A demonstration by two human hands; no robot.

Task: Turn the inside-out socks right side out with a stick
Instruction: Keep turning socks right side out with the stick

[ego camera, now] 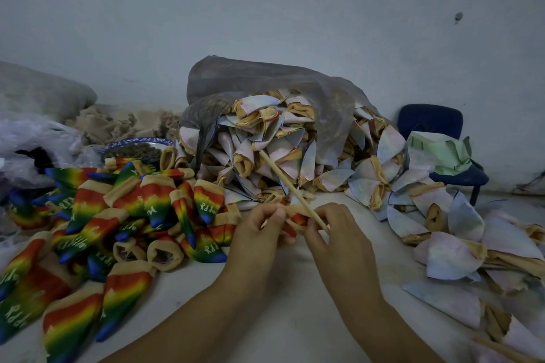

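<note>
While a beige-cuffed rainbow sock (295,216) is bunched on a thin pale wooden stick (280,177) near the middle of the white table (280,303), its cuff is pinched by the curled fingers of the left hand (259,230), and the stick's near end is gripped by the right hand (333,234). The stick is tilted toward the far edge, where pale inside-out socks (265,138) are heaped in a grey plastic bag (250,79). Turned rainbow-striped socks (118,215) are piled along the left edge.

Smooth pale wooden stick (281,178), soft knit cloth socks (147,200), crinkly translucent plastic bag (265,79), matt white tabletop (280,303)
</note>
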